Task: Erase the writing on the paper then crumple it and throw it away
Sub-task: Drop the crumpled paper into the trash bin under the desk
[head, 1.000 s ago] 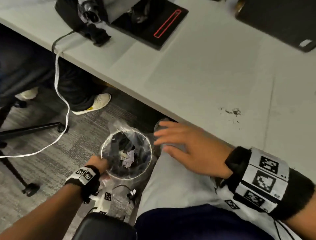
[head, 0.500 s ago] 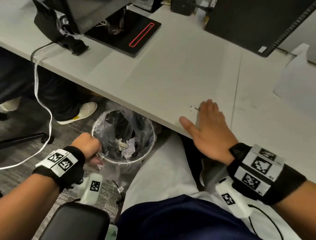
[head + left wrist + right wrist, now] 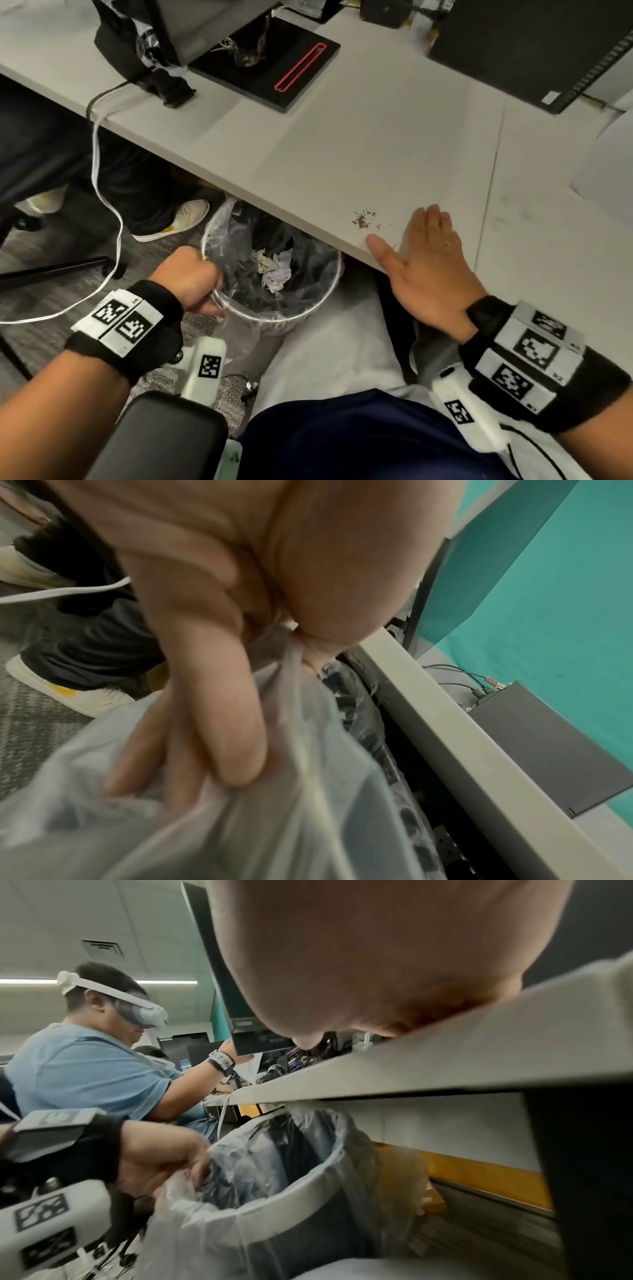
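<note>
A crumpled paper [image 3: 274, 270] lies inside the trash bin [image 3: 301, 313], which has a clear plastic liner and sits just under the desk edge. My left hand [image 3: 191, 279] grips the bin's rim and liner [image 3: 291, 723] at its left side, fingers curled over it. On the desk, my right hand [image 3: 424, 253] lies flat with straight fingers near the edge. A small scatter of dark eraser crumbs [image 3: 364, 217] lies just left of its fingertips. In the right wrist view the bin [image 3: 298, 1185] hangs below the desk edge [image 3: 445, 1058].
A black device with a red outline [image 3: 270, 68] and a dark monitor [image 3: 534, 48] stand at the back of the desk. A white cable [image 3: 102, 192] hangs off the left edge. Another person's shoes [image 3: 174, 219] are under the desk. A chair armrest [image 3: 157, 435] is at lower left.
My right hand moved from above my lap onto the desk and now lies flat by the crumbs. My left hand lifted the bin closer up to the desk edge.
</note>
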The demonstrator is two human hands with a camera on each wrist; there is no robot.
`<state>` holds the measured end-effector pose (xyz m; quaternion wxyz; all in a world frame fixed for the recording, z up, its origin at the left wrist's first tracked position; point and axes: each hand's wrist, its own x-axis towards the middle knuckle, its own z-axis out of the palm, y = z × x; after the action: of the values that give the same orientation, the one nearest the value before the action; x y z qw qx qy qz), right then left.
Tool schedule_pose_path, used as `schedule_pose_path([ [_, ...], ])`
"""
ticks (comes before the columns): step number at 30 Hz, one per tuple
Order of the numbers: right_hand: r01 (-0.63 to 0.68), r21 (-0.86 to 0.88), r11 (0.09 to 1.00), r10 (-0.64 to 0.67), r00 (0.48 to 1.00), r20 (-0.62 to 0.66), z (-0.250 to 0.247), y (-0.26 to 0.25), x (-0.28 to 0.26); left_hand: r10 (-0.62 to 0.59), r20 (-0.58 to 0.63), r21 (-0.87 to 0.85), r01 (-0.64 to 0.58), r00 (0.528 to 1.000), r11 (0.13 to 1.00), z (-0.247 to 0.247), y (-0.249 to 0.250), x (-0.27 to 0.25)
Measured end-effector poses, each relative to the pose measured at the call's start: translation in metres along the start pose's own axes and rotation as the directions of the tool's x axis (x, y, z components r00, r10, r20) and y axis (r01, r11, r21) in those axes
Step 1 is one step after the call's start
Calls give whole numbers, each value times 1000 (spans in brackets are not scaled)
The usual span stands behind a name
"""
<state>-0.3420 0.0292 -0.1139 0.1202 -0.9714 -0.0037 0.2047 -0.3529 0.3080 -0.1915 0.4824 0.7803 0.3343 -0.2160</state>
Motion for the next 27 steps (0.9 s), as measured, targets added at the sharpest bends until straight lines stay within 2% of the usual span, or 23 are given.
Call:
schedule_pose_path([
  [2,38,-66,997,-38,999,1,10,-14,4,-9,4,6,9,1000,1000,0,2,-1],
  [5,173,-98,980,-173,985,18,24,-35,6,-13,-2,16,13,1000,1000,-1,3,-2],
  [9,375,-120,919,-366,926,95,20,-33,-1,-31,-11,10,31,999,999,-3,3,-1],
  [11,357,-84,930,-353,933,67,10,-26,-4,-38,-4,8,38,999,999,-2,3,-2],
  [13,264,-68,962,-266,964,-17,4,-20,0,-49,2,14,49,999,999,-2,1,0],
  [15,173,-86,981,-175,984,-26,8,-23,5,-60,-17,-3,60,998,998,1,-1,0],
  [16,168,-122,978,-171,985,-16,12,-28,6,-63,-35,-18,63,997,998,3,-2,0],
  [18,252,-190,949,-257,966,-1,26,-44,5,-69,-58,-27,68,996,997,5,1,-1],
  [20,383,-218,898,-387,922,25,36,-60,1,-66,-46,-27,65,997,998,4,4,-2],
  [23,490,-157,858,-486,872,66,30,-65,-2,-52,17,-19,52,998,998,-1,10,-4],
  [25,449,-121,885,-450,893,28,16,-56,4,-50,13,-27,50,999,998,-3,11,-3],
  [27,331,-127,935,-334,943,0,7,-45,15,-59,8,-5,59,998,998,-2,10,-2],
])
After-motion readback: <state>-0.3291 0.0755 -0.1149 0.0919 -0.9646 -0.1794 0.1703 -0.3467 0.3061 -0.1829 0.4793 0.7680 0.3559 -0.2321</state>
